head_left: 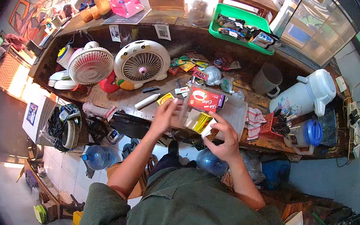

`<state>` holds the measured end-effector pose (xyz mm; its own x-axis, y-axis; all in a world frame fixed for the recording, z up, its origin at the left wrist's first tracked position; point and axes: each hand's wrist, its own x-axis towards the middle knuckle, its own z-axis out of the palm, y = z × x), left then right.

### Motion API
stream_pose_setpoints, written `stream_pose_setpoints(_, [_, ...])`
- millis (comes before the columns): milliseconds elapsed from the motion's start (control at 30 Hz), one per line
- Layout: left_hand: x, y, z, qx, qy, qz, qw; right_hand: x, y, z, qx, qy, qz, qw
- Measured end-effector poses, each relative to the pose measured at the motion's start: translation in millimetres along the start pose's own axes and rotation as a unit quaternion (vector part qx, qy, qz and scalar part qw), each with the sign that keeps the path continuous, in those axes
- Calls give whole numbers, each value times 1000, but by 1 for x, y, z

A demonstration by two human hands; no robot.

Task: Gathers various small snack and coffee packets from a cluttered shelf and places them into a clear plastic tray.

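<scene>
At the clear plastic bin point(236, 109), slanted slim yellow packets point(202, 123) in a white carton point(208, 131) are found left of the nearer right hand point(225, 143), grip undeterminable; the left hand point(164, 117) is held fingers apart.

A head-worn fisheye looks steeply down from close above the person's torso point(195, 208), facing a wooden counter point(118, 101).

Red box point(204, 100) with white markings, yellow packets point(202, 122), red-and-white patterned cloth point(255, 123), bright green tray point(238, 43), pale blue flask point(303, 95) with floral print, white fan point(142, 60) (its hub point(143, 70) is pink)
</scene>
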<state>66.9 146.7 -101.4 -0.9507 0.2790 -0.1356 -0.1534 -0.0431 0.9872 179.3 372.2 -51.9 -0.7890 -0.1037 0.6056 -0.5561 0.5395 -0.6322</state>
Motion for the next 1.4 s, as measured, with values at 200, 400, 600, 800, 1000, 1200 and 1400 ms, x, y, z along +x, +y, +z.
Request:
stream_pose_setpoints(200, [28,-96,-51,445,109,171,872,0,9,-1,41,29,29,998])
stream_pose_setpoints(400, [13,-107,-41,519,60,145,840,-4,6,-6,65,43,61,995])
stream_pose_setpoints(600, [17,-103,-51,549,147,127,813,-8,5,-15,55,42,72,995])
stream_pose_setpoints(800, [17,-113,-53,455,167,164,859,-13,9,-24,60,46,83,994])
stream_pose_setpoints(1000, [1,-109,-53,398,254,183,862,-17,9,-29,54,51,80,994])
stream_pose_setpoints(1200, [-21,-60,-45,421,277,251,827,-26,10,-36,51,49,98,993])
stream_pose_setpoints(1400, [-26,-14,-19,160,205,223,939,-37,13,-41,35,36,128,991])
